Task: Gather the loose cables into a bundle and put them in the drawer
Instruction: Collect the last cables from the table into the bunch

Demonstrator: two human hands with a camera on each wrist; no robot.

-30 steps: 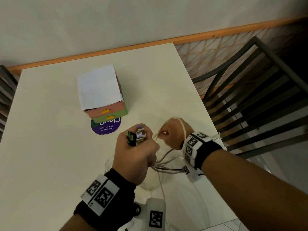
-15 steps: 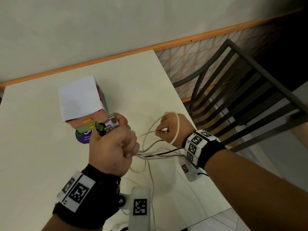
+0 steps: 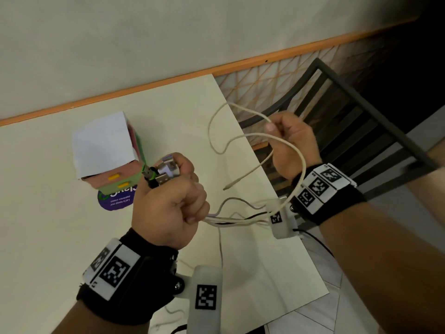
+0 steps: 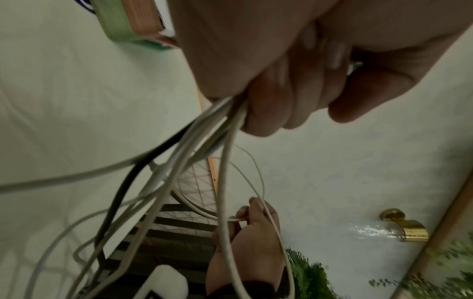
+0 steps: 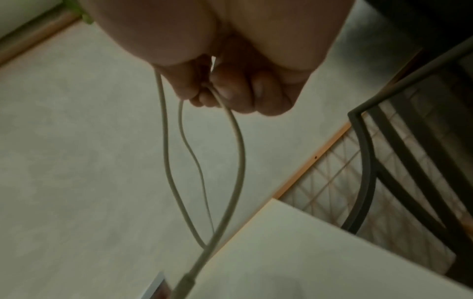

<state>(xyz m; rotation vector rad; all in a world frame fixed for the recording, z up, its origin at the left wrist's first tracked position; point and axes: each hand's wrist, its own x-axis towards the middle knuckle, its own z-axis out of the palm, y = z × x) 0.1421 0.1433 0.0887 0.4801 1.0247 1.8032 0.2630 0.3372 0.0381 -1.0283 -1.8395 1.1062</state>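
We hold our left hand [image 3: 168, 203] as a closed fist above the pale cream tabletop [image 3: 48, 213], its fingers wrapped round a bundle of thin white, grey and black cables [image 3: 240, 219]. The cables' metal USB plugs [image 3: 161, 173] stick out of the top of that fist, one of them with a green and black housing. From the underside of the fist, seen by the left wrist camera, the cables [image 4: 204, 141] fan out toward our right hand [image 4: 250, 238].

Our right hand [image 3: 291, 143] is raised beyond the table's right edge, in front of a dark metal slatted chair [image 3: 361, 121]. Its thumb and fingers pinch a long off-white cable [image 3: 255, 136], which loops in the air between the two hands; one free end [image 3: 227, 188] dangles just right of the left fist. In the right wrist view the curled fingers [image 5: 235, 89] clamp this cable [image 5: 238, 153].

Just beyond the left fist stands a small stacked drawer box with pink and green drawers, yellow handles and a white paper top [image 3: 106, 143]; its drawers look closed. It rests on a round purple sticker [image 3: 115, 201].
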